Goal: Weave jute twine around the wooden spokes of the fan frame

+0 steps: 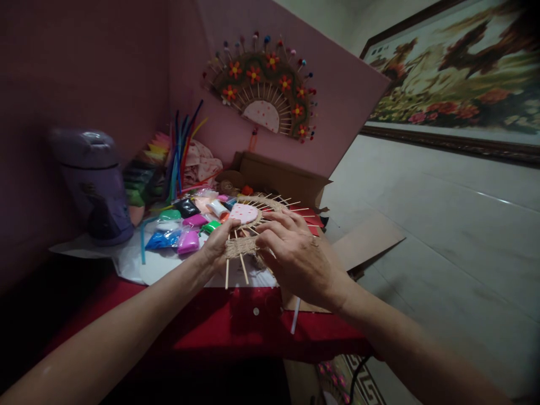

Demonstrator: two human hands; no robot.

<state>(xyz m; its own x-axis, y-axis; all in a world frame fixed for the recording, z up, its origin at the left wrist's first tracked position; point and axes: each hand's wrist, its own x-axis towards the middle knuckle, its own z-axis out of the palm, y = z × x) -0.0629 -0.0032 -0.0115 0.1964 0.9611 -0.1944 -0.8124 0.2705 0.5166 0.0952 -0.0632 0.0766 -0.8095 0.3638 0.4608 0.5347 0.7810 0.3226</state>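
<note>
My left hand (219,244) grips a half-round woven fan (242,246) at its near left end, the thumb against the pink dotted half-disc (244,213) at its centre. Thin wooden sticks radiate from the disc, with a band of brown twine woven between them. Over the fan's right part lies my right hand (291,247), fingers bent and touching the sticks and twine; it hides part of the band. Whether its fingertips pinch anything is hidden.
A purple bottle (95,188) stands left. Bags of coloured clay (188,239) and pipe cleaners (182,149) lie behind the fan. A finished flowered fan (253,73) hangs on the pink board (337,95). A clear stick (296,316) juts over the red table edge (202,320).
</note>
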